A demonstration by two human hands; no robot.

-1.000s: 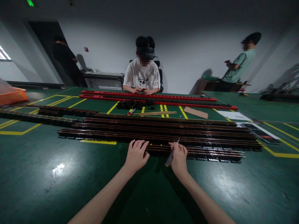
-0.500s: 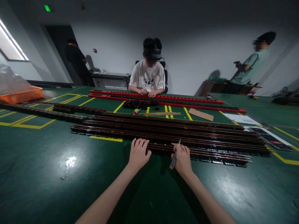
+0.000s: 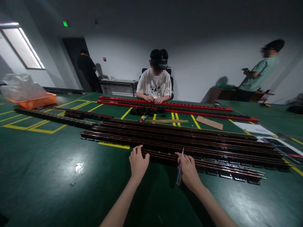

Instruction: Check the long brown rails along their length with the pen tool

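Observation:
My right hand (image 3: 190, 171) holds a screwdriver (image 3: 179, 175) with a clear-looking handle. Its thin metal tip points up and away, above the nearest long dark rail strip (image 3: 233, 172). The index finger stretches towards that strip. At the strip's left end is my left hand (image 3: 139, 164), fingers apart and curved, thumb off to the side. Whether its fingertips touch the strip I cannot tell. Several more long dark strips with copper-coloured rails (image 3: 189, 138) lie side by side just beyond both hands.
Across the green table (image 3: 47, 157) sits a person (image 3: 155, 83) with hands at red slotted bars (image 3: 189, 108). Black parts (image 3: 144, 110), thin sticks (image 3: 168, 121) and a cardboard piece (image 3: 209, 122) lie between. An orange basket (image 3: 38, 101) stands left; papers (image 3: 254, 127) lie right.
The whole view has shifted, so the scene sits lower and further right. My left hand has moved slightly left relative to the strips. My right hand still holds the screwdriver, its handle now more upright.

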